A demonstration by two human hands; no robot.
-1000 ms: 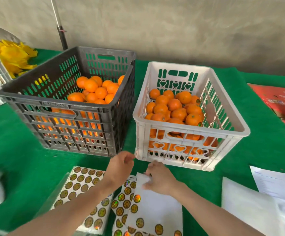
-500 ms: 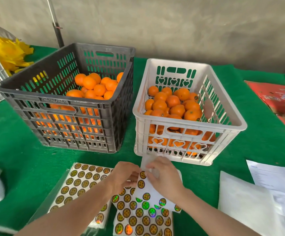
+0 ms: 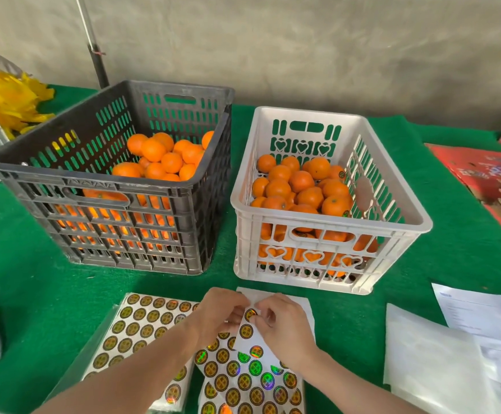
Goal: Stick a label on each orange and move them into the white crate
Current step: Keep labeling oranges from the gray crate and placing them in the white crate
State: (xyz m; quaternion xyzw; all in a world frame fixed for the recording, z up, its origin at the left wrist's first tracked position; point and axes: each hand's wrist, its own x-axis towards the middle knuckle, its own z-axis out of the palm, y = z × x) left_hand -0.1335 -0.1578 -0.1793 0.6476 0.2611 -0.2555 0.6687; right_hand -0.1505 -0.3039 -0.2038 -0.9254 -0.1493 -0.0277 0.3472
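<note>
Both hands — left hand (image 3: pixel 219 316) and right hand (image 3: pixel 286 325) — pinch the label sheet (image 3: pixel 258 342) with curled fingers, thumbs meeting at one label (image 3: pixel 250 314). Peel slowly from its edge, glue side untouched. Oranges (image 3: pixel 165 156) wait in the black crate (image 3: pixel 64 174), beside the white crate (image 3: pixel 392 231).

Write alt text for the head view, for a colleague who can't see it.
The left hand and right hand pinch a label sheet at one round label, above a green table. Behind stand a black crate, left, and a white crate, right, both holding oranges.
</note>
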